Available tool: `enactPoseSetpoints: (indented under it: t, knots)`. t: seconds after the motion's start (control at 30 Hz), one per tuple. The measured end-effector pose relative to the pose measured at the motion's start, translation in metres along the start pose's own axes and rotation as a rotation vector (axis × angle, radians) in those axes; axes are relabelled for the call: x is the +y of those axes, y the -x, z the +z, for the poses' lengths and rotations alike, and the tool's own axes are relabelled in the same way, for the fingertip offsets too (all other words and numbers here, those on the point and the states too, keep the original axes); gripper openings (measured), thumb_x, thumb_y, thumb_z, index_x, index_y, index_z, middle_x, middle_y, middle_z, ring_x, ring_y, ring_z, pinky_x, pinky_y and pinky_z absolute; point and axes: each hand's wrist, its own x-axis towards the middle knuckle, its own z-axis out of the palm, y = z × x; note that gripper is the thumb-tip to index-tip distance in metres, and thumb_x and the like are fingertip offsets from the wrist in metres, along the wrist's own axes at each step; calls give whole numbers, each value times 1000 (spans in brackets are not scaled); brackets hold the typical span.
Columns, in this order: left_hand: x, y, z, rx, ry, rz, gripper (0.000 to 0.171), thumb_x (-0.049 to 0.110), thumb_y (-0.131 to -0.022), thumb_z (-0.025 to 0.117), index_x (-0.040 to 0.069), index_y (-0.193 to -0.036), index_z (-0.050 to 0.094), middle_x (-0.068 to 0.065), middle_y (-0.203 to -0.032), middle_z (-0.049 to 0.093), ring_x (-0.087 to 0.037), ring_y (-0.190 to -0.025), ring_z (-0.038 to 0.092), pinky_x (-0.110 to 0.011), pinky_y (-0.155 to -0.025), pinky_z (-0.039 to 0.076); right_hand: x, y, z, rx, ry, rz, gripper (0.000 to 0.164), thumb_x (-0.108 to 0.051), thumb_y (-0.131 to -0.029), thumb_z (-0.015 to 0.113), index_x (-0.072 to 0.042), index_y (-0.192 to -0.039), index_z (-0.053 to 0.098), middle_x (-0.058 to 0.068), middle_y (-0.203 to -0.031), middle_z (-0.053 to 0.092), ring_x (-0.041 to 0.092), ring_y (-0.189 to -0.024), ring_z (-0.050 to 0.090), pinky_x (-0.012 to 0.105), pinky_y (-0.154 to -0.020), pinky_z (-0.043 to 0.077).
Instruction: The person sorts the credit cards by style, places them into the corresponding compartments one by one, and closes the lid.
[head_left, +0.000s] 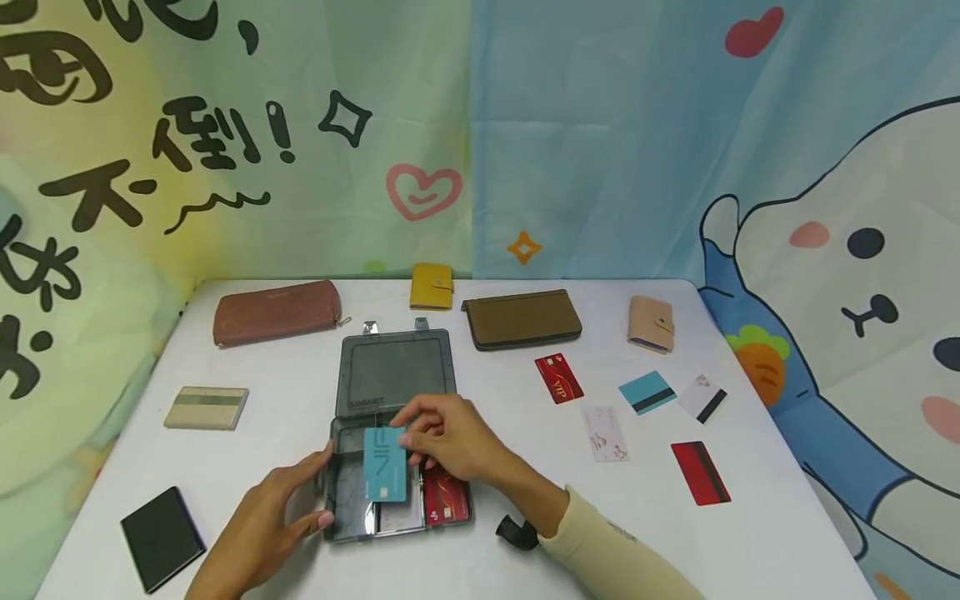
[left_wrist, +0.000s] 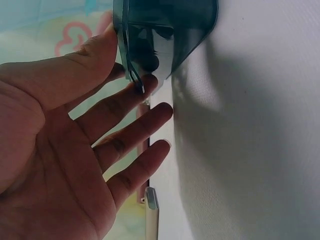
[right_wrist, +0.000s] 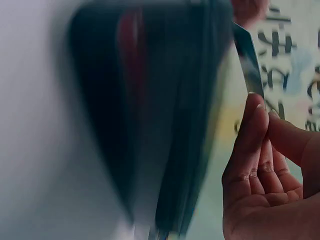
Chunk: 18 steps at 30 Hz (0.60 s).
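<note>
A smoky see-through plastic box (head_left: 350, 533) lies with its lid (head_left: 397, 367) folded back. Over its compartments, my right hand (head_left: 450, 437) pinches a light blue card (head_left: 385, 467) by an upper corner, between thumb and fingers. The right wrist view shows the card (right_wrist: 248, 57) almost edge-on above the fingertips. A red card (head_left: 446, 497) lies in the box's right compartment, and a pale card (head_left: 401, 517) is partly hidden in the middle one. My left hand (head_left: 262, 521) touches the box's left side with spread, fairly straight fingers (left_wrist: 125, 110).
To the right lie a red VIP card (head_left: 558, 378), a blue striped card (head_left: 647, 392), white cards (head_left: 606, 433) and another red card (head_left: 701, 473). Wallets stand behind: brown (head_left: 277, 313), yellow (head_left: 431, 287), olive (head_left: 522, 320), beige (head_left: 651, 323). A cream case (head_left: 206, 408) and black wallet (head_left: 162, 539) lie left.
</note>
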Motion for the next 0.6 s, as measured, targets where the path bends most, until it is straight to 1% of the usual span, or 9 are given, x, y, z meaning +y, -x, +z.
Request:
enactPoseSetpoints:
  t: [0.07,0.17,0.23,0.3,0.33,0.4,0.47,0.53,0.6]
  knots:
    - [0,-1,0,-17,8,-17,87,18,-74,87,16,-151,45,-17,-145,55,-43,-127,55,-62,-102,46,-2,-3,15,-30,32,-14,16,-12,-93,70,-18,-108,70,-3,-81,74,30,-71,73,35,-57,61]
    - [1,-2,-1,-60,4,-59,88,20,-75,86,18,-152,43,-16,-147,53,-44,-129,54,-63,-103,45,-4,-7,32,-52,152,-36,17,-18,-91,73,-21,-108,70,-11,-84,74,13,-70,71,23,-60,58]
    - [2,-2,-1,-88,1,-84,89,21,-76,86,19,-153,41,-16,-149,51,-44,-130,52,-64,-103,44,-4,-9,37,-56,270,-58,20,-24,-89,76,-22,-109,71,-14,-90,72,2,-71,65,17,-64,55]
    - [2,-3,-1,-108,-4,-101,91,22,-76,86,20,-154,39,-17,-150,50,-45,-131,51,-64,-104,43,-4,-9,37,-53,360,-79,25,-30,-87,78,-23,-110,72,-13,-96,71,0,-74,58,15,-66,51]
    - [3,-3,-1,-109,-1,-103,91,22,-75,86,20,-154,39,-17,-150,50,-45,-132,51,-64,-105,43,-3,-9,35,-46,387,-89,26,-32,-87,78,-24,-110,72,-11,-99,70,0,-74,56,15,-66,50]
    - [3,-2,-2,-100,6,-96,92,21,-75,86,20,-154,40,-17,-150,50,-45,-132,51,-64,-104,43,-1,-9,26,-27,406,-102,28,-34,-86,79,-23,-111,72,-6,-103,68,3,-77,55,15,-69,49]
    - [2,-2,-2,-82,9,-78,92,20,-74,87,19,-153,41,-16,-149,51,-45,-131,51,-64,-104,43,2,-9,12,-4,377,-94,30,-32,-86,79,-20,-113,71,-2,-104,69,7,-79,56,17,-70,50]
    - [2,-2,-1,-57,8,-52,91,19,-73,87,18,-152,42,-16,-148,52,-44,-130,52,-64,-103,44,7,-8,-9,26,350,-78,31,-31,-87,78,-18,-114,71,-1,-102,69,10,-80,57,20,-71,51]
    - [1,-2,-1,-35,5,-29,91,18,-73,88,16,-152,43,-16,-147,53,-44,-129,53,-63,-102,45,12,-8,-35,62,329,-48,33,-29,-86,79,-16,-115,70,0,-101,70,13,-82,59,23,-70,52]
